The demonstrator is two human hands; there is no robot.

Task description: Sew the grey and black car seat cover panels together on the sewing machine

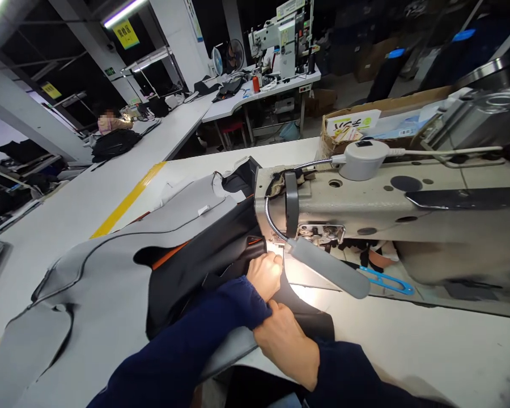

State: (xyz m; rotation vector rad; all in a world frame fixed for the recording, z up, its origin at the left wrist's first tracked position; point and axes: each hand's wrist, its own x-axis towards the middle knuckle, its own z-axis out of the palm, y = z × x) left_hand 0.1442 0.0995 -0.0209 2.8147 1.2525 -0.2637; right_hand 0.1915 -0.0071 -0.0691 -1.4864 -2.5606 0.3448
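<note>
A large panel of grey-backed black fabric, with orange edging showing, lies across the white table and runs under the head of a sewing machine. My left hand is closed on the fabric close to the lit needle area; its fingertips are hidden in the material. Just below it, against the left cuff, my right hand is closed on the fabric's near edge. The needle itself is hidden behind the machine head and the grey lamp.
A blue plastic tool lies on the machine bed at right. Behind the machine stands a cardboard box of papers. Yellow tape crosses the table on the left. Farther back are another sewing machine and a seated person.
</note>
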